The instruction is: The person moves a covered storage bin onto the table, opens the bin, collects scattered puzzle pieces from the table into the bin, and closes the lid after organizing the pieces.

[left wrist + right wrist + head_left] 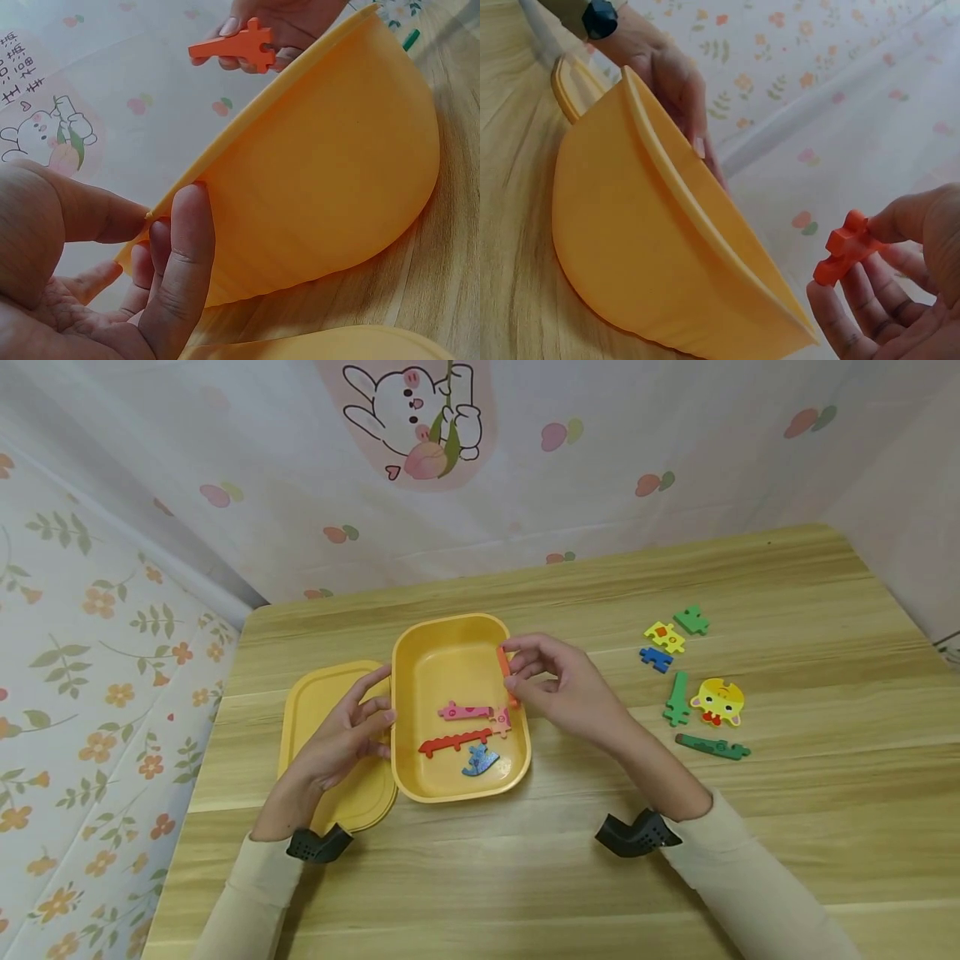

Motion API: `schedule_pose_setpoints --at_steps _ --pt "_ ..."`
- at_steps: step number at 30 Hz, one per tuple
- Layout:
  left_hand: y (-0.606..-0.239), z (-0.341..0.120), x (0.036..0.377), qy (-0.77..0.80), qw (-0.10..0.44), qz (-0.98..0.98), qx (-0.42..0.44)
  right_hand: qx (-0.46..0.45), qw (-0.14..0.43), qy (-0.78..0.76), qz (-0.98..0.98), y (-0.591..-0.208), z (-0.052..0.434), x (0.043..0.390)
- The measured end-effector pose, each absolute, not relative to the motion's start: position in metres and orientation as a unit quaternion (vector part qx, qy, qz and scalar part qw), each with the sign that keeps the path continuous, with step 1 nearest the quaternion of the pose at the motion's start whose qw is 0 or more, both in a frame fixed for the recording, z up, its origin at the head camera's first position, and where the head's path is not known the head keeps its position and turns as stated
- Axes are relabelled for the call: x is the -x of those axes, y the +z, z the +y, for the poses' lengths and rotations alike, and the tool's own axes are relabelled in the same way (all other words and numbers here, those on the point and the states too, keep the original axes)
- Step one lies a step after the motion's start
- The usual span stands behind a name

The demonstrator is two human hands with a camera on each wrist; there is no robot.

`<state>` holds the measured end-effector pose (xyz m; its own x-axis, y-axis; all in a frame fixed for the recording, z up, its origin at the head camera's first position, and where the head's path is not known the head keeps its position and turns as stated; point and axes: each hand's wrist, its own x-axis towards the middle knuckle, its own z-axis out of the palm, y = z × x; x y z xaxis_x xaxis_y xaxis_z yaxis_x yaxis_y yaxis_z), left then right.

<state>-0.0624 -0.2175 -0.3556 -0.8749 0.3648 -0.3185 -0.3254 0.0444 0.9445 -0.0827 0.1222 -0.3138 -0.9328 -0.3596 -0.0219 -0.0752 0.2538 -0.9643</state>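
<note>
A yellow plastic box (457, 664) stands on the table, and my left hand (348, 735) pinches its left rim. Above the box's right edge, my right hand (558, 685) holds an orange puzzle piece (847, 244) between thumb and fingers. The left wrist view shows that piece's long flat shape and notched end clear of the rim. Inside the box lie a pink piece (463, 712), a lighter pink piece (501, 721), a long red piece (455, 742) and a blue curved piece (480, 761).
A yellow lid (311, 702) lies left of the box, partly behind my left hand. To the right are a yellow animal-face piece (718, 703), a blue piece (656, 660), a yellow piece (665, 637) and several green pieces (677, 700). A patterned curtain (525, 510) hangs behind the table.
</note>
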Motion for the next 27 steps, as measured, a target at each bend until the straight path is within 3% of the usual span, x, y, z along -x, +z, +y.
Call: schedule_pose_setpoints --at_steps 10,27 --pt "-0.355 -0.218 0.062 0.688 0.250 0.681 -0.013 0.214 0.119 -0.557 0.794 -0.315 0.114 0.074" --pt "-0.356 -0.218 0.063 0.689 0.250 0.680 -0.017 0.302 0.048 -0.466 0.830 -0.325 0.106 0.069"
